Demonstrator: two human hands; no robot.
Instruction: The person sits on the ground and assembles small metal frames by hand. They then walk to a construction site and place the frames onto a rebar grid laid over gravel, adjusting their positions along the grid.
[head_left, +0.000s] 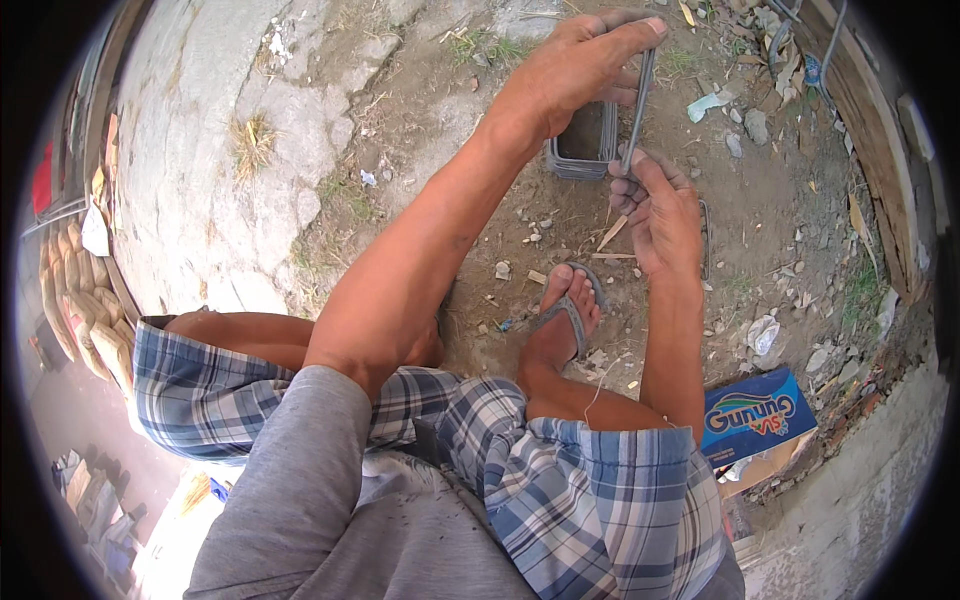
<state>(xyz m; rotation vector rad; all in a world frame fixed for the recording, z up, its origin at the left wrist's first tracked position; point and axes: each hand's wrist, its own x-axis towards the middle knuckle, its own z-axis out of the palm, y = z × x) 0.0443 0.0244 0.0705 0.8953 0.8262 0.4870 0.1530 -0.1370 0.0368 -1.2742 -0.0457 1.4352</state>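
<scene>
Thin grey metal piece, held in two hands

Metal piece (638, 110): between the hands, slanting. Left hand (598, 65): arm outstretched, back up, thumb and fingers pinching the upper end. Right hand (662, 212): forearm upright, fingers curled, gripping the lower end. Stack of metal frames (580, 170): just left of the grip, partly covered by the left hand. Sandalled foot (570, 312): nearer the body. Blue box (752, 415): well apart, bodyward and right.

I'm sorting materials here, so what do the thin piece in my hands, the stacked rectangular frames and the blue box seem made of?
Thin piece: probably metal, dull grey, judging by its slim, straight shape.
Stacked frames: likely metal too, matte grey, with slim bars and rounded corners.
Blue box: seemingly cardboard, printed outside, plain tan below.
</scene>
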